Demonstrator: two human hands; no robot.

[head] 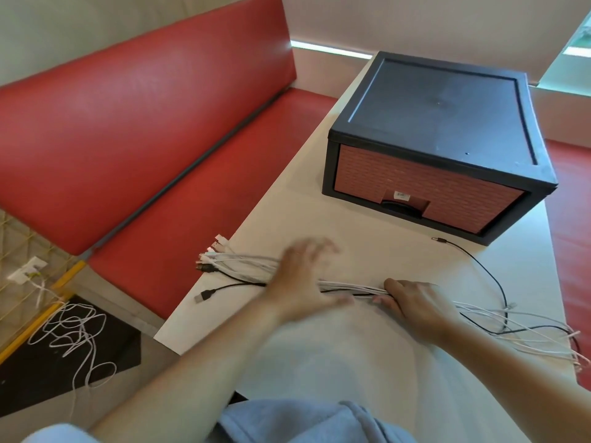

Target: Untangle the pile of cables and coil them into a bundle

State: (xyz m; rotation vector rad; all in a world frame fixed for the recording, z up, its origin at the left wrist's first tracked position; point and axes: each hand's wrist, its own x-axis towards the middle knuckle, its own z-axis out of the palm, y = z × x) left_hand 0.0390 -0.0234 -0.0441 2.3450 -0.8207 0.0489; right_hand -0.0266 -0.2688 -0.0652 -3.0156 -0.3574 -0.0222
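Note:
A bundle of white and black cables [246, 266] lies straightened across the near part of the white table [367, 362], its plug ends fanned over the left edge. My left hand [303, 279] hovers over the bundle with fingers spread, blurred by motion. My right hand [412, 302] grips the bundle at its middle, thumb on top. Loose cable tails [527, 327] trail to the right behind that hand. One black cable [473, 260] loops away toward the drawer box, and a black USB plug [204, 295] lies apart at the left.
A black drawer box with a red-brown front [438, 148] stands at the far side of the table. A red bench [128, 139] runs along the left. On the floor lies another tangled white cable [73, 330] leading to a wall socket.

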